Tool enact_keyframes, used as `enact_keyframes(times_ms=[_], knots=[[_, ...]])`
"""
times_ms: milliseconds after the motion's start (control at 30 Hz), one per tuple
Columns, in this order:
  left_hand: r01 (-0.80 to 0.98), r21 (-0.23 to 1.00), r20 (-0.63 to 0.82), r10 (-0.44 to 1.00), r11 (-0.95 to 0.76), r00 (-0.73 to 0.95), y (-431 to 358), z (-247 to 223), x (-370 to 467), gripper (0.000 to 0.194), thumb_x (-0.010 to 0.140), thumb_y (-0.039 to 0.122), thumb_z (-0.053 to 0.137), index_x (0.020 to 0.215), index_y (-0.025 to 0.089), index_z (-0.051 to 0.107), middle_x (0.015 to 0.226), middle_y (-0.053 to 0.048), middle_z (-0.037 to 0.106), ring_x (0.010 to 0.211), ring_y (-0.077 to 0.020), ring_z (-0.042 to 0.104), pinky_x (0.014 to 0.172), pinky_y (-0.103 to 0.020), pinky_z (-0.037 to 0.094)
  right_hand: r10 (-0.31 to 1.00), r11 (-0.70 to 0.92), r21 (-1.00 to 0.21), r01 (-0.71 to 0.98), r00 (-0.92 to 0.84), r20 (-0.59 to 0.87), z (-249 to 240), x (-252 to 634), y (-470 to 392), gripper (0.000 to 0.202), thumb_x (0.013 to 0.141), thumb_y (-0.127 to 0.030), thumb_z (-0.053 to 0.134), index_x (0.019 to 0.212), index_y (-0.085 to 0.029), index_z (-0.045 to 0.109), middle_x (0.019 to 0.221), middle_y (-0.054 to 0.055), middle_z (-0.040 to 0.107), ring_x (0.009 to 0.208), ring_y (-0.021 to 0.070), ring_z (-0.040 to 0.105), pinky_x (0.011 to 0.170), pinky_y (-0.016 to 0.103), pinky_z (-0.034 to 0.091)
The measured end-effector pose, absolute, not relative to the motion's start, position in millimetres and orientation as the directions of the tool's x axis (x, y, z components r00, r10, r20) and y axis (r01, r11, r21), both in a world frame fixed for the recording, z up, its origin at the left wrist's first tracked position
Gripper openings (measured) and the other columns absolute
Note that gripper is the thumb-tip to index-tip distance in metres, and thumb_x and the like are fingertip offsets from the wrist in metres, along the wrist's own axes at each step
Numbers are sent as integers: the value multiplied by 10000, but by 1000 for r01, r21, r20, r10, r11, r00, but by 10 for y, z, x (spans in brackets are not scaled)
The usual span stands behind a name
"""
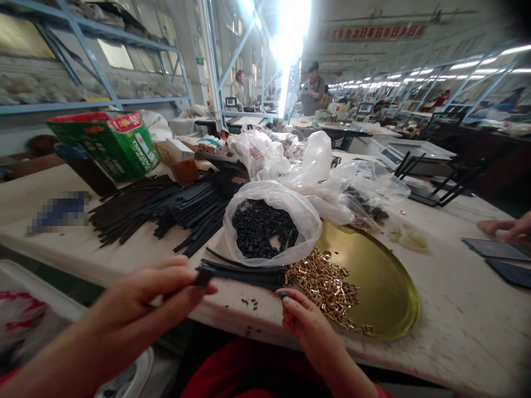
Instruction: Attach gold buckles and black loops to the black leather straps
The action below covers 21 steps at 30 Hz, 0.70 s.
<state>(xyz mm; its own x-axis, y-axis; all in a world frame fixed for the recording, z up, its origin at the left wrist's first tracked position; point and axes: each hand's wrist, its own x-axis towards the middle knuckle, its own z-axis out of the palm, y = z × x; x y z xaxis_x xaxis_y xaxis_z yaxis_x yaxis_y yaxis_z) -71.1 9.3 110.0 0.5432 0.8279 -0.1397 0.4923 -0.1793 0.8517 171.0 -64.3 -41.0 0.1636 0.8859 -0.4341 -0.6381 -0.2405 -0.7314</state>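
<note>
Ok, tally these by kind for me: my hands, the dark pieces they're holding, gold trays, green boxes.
Your left hand and right hand: 2
Held dark pieces: 2, one in each hand
Gold tray: 1
Green box: 1
Total: 6

Over to my left, blue metal shelving (92,55), loaded | pale windowpanes (116,53) glowing behind it | glaring white light (290,27) ahead | red-lettered banner (375,32) high beyond | rows of ceiling lights (473,63) running off right | whitish worktable (464,320) nearest
</note>
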Motion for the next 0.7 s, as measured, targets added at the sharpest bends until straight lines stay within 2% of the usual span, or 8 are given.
enact_keyframes(times_ms=[33,67,167,267,367,500,600,700], knots=[[492,835,-146,762,-248,631,79,1020,-505,203,763,391,516,724,236,641,748,58,560,721,-110,515,646,-167,404,887,-252,-724,-643,145,-438,-393,1691,-651,338,566,-340,771,831,-152,679,517,-64,468,463,60,374,464,199,289],[474,853,-200,702,-219,683,56,905,-310,250,771,403,490,704,201,620,769,30,574,726,-121,531,653,-186,417,892,-258,-719,-646,127,-434,-375,1670,-659,345,574,-344,766,848,-151,685,525,-58,483,472,62,384,473,199,295],[441,856,-515,501,269,695,-37,463,105,337,795,484,376,783,175,509,553,31,541,412,-83,447,407,-182,338,903,-268,-716,-645,91,-420,-326,1610,-683,354,597,-356,748,883,-158,681,580,-29,564,525,81,448,516,206,335],[317,798,-558,431,512,709,-111,147,229,325,774,467,424,846,159,499,487,49,525,340,-58,397,348,-153,273,902,-265,-707,-656,90,-422,-304,1577,-704,337,601,-350,743,879,-174,666,617,-14,609,575,104,505,553,217,367],[270,775,-572,453,571,684,-118,67,207,293,764,433,472,827,150,515,494,44,543,341,-45,407,336,-139,270,902,-258,-704,-662,95,-420,-321,1570,-708,310,598,-332,752,857,-193,652,677,-14,637,599,104,531,569,214,378],[285,761,-597,456,583,660,-69,73,179,240,773,372,473,830,147,535,504,39,557,344,-45,416,328,-132,279,908,-267,-777,-571,123,-402,-385,1588,-670,350,669,-432,699,893,-168,650,664,-1,635,592,103,521,563,213,386],[259,737,-612,452,625,649,-48,42,190,192,733,274,480,839,135,560,512,39,557,348,-41,405,332,-133,283,898,-284,-791,-542,138,-417,-429,1617,-641,324,653,-455,709,762,-159,636,615,-17,601,561,92,504,536,201,379],[244,687,-644,420,684,639,-49,-9,200,255,657,179,459,885,132,564,529,39,565,357,-48,400,346,-146,302,874,-302,-762,-573,153,-461,-463,1647,-646,314,607,-422,752,665,-164,583,597,-34,580,547,82,488,542,196,387]])
